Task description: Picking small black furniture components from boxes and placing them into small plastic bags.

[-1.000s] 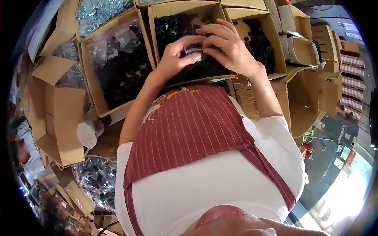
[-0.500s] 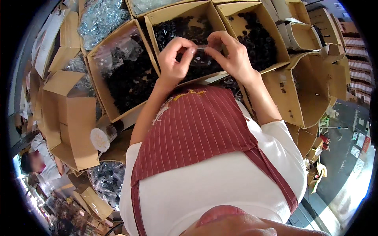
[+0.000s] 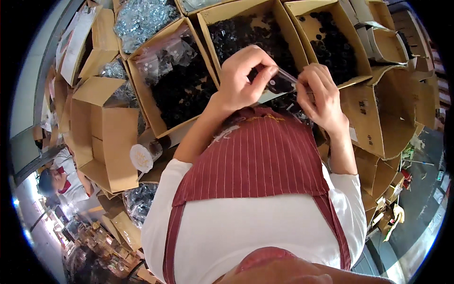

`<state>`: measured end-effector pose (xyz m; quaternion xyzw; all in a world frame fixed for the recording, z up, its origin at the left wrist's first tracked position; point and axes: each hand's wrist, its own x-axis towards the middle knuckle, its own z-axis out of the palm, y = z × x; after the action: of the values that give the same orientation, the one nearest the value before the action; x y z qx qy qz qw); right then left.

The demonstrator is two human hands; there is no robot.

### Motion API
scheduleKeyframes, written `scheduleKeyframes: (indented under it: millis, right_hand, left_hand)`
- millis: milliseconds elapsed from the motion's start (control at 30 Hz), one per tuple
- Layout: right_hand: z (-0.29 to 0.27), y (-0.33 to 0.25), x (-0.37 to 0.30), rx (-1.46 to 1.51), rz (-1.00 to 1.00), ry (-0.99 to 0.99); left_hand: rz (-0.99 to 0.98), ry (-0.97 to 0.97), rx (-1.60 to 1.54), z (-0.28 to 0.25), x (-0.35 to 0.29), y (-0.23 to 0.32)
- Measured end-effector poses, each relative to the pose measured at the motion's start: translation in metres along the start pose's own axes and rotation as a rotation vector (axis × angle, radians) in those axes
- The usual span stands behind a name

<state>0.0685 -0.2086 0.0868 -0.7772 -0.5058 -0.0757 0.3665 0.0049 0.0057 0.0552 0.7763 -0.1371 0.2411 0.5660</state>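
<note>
The left hand [image 3: 246, 78] and right hand [image 3: 322, 97] pinch the edge of a clear bag [image 3: 286, 75] above the box [image 3: 292, 38]; they are apparently working that edge; the next move calls for steady fingertips.

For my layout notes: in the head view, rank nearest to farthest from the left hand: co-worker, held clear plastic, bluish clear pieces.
1. Held clear plastic: between left hand and right hand.
2. Bluish clear pieces: upper left.
3. Co-worker: left background.
</note>
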Motion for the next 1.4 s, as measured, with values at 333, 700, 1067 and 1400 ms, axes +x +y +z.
scheduleKeyframes:
  millis: [333, 700, 1067, 1400]
  right_hand:
    - [0.006, -0.009, -0.004, -0.126, -0.027, 0.071]
    - [-0.015, -0.015, -0.03, 0.115, 0.112, 0.182]
    - [-0.045, 0.02, -0.101, 0.381, 0.343, 0.25]
    - [-0.075, 0.049, -0.155, -0.159, 0.754, 0.325]
  left_hand:
    - [0.002, -0.113, 0.03, 0.019, 0.002, 0.019]
    - [0.089, -0.067, 0.008, 0.014, 0.0, 0.022]
    - [-0.408, 0.197, 0.4, -0.075, -0.008, -0.013]
    - [-0.693, -0.146, 1.585, -0.25, -0.06, -0.148]
